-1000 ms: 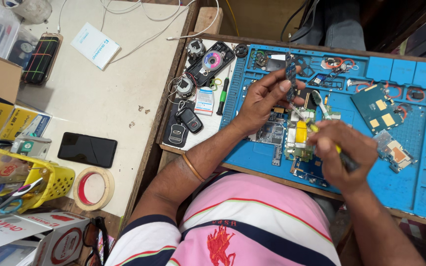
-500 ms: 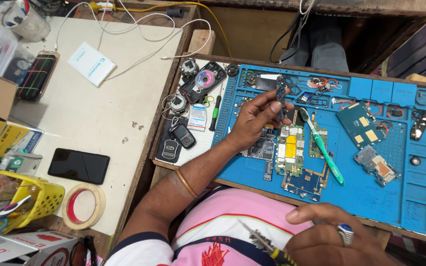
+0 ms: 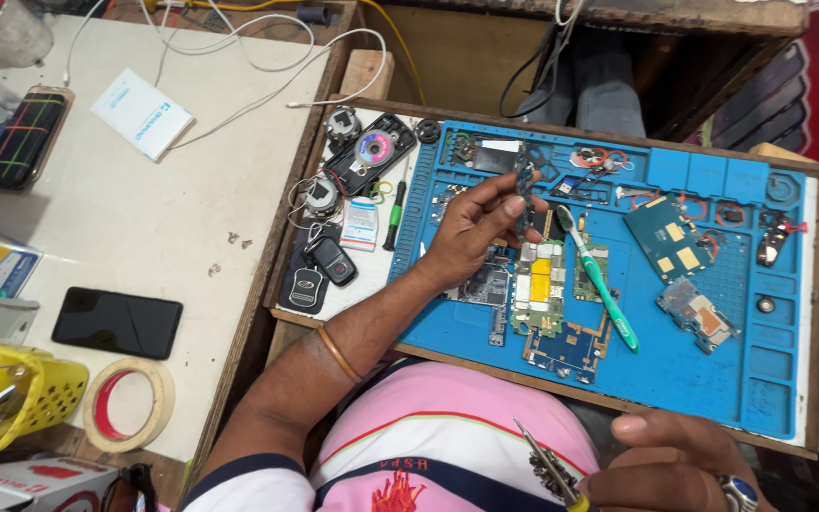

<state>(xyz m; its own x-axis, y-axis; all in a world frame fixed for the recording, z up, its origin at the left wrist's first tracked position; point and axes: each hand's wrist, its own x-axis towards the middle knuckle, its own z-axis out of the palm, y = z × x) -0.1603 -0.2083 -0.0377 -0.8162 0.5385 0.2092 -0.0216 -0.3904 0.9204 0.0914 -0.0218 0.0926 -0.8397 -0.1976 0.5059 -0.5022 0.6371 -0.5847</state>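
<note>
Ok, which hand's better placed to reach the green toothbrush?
Probably left: the left hand hovers beside the toothbrush, though pinching a small part; the right hand is off the blue mat, gripping a pointed tool.

The right hand [image 3: 675,465] is cut off by the bottom edge, so its grip on the tweezers [image 3: 547,466] is only partly visible. The small part pinched in the left hand [image 3: 481,228] is too small to identify. The yellow basket [image 3: 11,403] runs off the left edge.
</note>
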